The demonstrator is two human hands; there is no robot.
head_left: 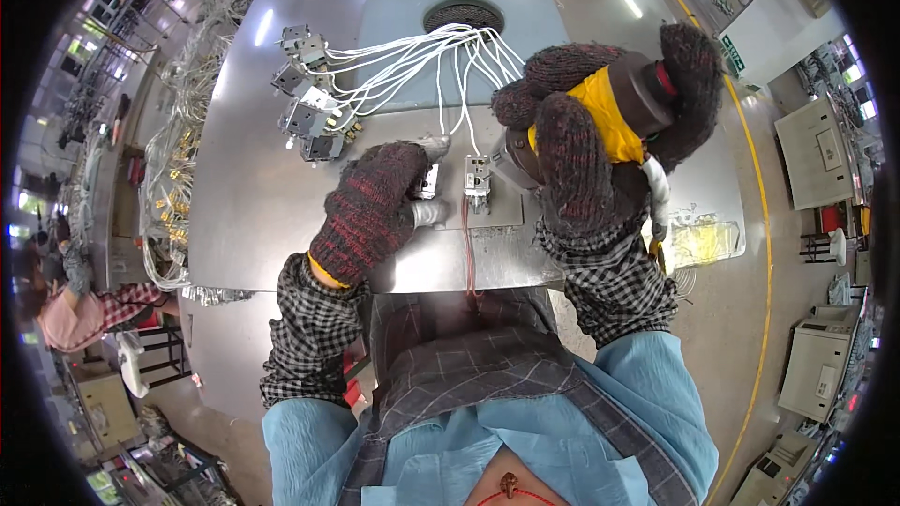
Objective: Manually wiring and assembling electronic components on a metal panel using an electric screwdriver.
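Note:
My left hand, in a dark red-flecked knit glove with white-wrapped fingertips, is closed on a small metal terminal block at the table's front. A second terminal block lies just right of it, a white wire entering its far end and reddish-brown wires leaving its near end. My right hand, gloved alike, is wrapped round a yellow and black power tool. The tool's dark nose points left, close beside the second block. Glove and fingers hide much of the tool and of the held block.
White wires fan out from a round dark opening in a grey-blue panel. Several metal blocks cluster at their left ends. Bundled white cables hang along the table's left. Another person's sleeve shows far left.

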